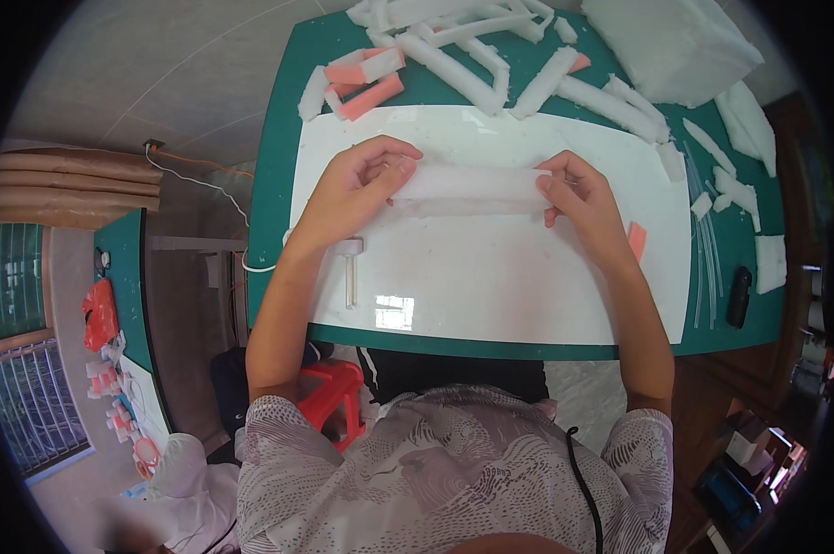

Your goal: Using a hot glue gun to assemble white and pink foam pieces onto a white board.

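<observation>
A white foam strip [472, 186] stretches level between my hands, above the glossy white board [500, 295]. My left hand [366, 183] pinches its left end between thumb and curled fingers. At the right end, my right hand [579, 196] grips it the same way. Below my left wrist, a small white T-shaped tool [350, 268] lies on the board. Beside my right forearm is a small pink foam piece [637, 241], partly hidden by the arm.
White foam strips [454, 74] and pink-and-white foam pieces [366, 83] lie along the green table's [278, 185] far side. At the right are a large white foam block [671, 46], thin clear rods [708, 258] and a black object [738, 297]. A red stool [334, 392] stands below; another person [195, 489] is at lower left.
</observation>
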A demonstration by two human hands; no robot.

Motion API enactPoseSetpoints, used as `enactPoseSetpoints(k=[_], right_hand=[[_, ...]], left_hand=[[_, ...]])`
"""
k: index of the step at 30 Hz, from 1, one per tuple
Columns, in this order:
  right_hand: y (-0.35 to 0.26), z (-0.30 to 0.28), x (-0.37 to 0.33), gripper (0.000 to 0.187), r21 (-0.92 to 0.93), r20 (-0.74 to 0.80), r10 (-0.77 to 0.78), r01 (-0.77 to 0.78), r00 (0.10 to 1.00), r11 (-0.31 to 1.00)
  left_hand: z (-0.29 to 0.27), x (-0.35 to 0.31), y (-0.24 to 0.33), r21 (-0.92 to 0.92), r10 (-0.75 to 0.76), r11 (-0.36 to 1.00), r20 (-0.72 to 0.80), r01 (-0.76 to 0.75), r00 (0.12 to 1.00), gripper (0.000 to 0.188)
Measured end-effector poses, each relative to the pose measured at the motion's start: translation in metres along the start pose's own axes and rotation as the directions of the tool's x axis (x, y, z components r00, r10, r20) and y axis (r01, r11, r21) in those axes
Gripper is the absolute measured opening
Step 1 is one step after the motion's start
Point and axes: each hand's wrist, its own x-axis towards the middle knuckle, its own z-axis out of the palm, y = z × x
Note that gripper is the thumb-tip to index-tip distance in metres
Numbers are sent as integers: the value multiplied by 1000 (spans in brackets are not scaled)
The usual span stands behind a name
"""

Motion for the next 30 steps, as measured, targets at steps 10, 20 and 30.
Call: enactPoseSetpoints(k=[10,20,30], right_hand=[[2,0,1,19,-5,27,-19,19,999,1000],[2,-4,0,17,-33,56,-28,30,998,999],[4,-4,1,17,-25,52,-32,34,998,999]], left_hand=[[-3,1,-4,-3,38,999,3,-38,999,23],[-3,1,-8,21,19,1000,29,-20,999,22],[-3,0,-7,82,20,996,87,-27,996,16]])
